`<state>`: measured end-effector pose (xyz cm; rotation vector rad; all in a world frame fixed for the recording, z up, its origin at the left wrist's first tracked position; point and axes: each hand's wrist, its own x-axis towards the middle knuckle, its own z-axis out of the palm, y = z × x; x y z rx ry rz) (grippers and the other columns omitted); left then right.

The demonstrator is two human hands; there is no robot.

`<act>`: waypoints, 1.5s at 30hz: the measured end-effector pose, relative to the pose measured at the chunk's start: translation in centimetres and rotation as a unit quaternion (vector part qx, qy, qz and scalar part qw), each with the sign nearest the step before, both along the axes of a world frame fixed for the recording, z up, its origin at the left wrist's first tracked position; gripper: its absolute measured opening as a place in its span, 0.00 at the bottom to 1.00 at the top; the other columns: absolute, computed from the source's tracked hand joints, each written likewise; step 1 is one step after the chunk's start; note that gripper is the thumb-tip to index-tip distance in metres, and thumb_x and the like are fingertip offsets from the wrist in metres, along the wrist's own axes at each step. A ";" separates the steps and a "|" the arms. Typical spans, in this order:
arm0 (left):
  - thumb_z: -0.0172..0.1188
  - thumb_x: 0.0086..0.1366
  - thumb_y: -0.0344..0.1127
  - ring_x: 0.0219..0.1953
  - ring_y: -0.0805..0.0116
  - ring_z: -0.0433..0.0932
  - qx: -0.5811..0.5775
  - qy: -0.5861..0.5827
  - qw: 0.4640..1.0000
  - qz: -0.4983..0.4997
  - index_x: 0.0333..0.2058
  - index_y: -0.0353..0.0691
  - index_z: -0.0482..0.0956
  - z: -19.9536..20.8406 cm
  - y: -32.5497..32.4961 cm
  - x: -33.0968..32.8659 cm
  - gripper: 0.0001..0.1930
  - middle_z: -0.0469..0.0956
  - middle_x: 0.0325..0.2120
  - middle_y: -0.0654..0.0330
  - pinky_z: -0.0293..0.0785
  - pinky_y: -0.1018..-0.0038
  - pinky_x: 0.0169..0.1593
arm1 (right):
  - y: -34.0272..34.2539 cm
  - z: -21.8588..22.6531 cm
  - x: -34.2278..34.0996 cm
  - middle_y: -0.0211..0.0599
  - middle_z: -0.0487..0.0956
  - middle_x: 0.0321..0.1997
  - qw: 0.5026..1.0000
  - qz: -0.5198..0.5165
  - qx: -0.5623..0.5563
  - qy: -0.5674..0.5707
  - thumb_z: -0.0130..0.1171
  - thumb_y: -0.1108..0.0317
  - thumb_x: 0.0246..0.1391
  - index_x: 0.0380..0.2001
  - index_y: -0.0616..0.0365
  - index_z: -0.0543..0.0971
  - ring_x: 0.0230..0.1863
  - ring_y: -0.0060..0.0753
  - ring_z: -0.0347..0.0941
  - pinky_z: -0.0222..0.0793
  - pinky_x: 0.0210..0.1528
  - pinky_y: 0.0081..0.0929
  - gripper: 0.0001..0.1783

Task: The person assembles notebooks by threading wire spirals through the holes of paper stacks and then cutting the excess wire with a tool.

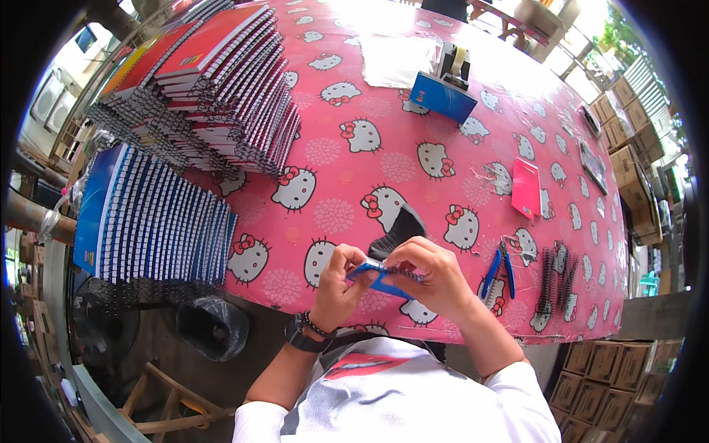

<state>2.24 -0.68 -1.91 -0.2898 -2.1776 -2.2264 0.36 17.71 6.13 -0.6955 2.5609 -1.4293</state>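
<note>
Between my two hands, close to the table's near edge, is a small blue spiral notebook [394, 286] with a dark wire coil along its upper side. My left hand [340, 288] pinches its left end between thumb and fingers. Gripping the coil side near the right end is my right hand [432, 277], fingers bent over it. Just beyond my hands lies a dark grey and black object [399, 230], partly covered by my fingers; its kind is unclear. Blue-handled pliers [498, 272] rest right of my right hand, with several loose black wire coils [557, 280] farther right.
Tall stacks of red spiral notebooks [214, 44] and blue spiral notebooks [159, 214] stand on the left. A pink booklet [526, 188] lies to the right. Farther back are a blue booklet [443, 97], a tape dispenser [454, 63] and white sheets [395, 59]. Cartons [605, 373] are stacked beside the table.
</note>
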 end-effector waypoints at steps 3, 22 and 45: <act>0.65 0.57 0.28 0.32 0.76 0.71 0.070 0.041 0.995 0.051 0.36 0.37 0.73 0.3 0.5 -0.1 0.10 0.72 0.31 0.63 0.69 0.77 0.37 | -0.6 -0.2 0.5 0.37 0.79 0.35 0.993 -0.043 0.000 0.106 0.62 0.76 0.45 0.37 0.58 0.78 0.33 0.39 0.76 0.72 0.33 0.30 0.12; 0.65 0.53 0.23 0.33 0.74 0.76 0.042 0.073 0.996 -0.001 0.33 0.37 0.77 3.2 -0.2 0.7 0.08 0.75 0.30 0.61 0.74 0.79 0.36 | -0.6 -0.1 1.7 0.35 0.77 0.33 0.989 -0.041 -0.107 0.089 0.69 0.76 0.41 0.37 0.59 0.79 0.31 0.28 0.75 0.71 0.32 0.22 0.16; 0.64 0.52 0.23 0.30 0.75 0.75 -0.001 0.052 0.994 0.099 0.32 0.38 0.77 5.2 -2.1 3.8 0.08 0.78 0.29 0.61 0.69 0.79 0.34 | -4.0 0.9 2.0 0.38 0.75 0.31 0.976 0.051 -0.057 0.204 0.63 0.76 0.41 0.36 0.61 0.76 0.32 0.40 0.72 0.69 0.33 0.33 0.15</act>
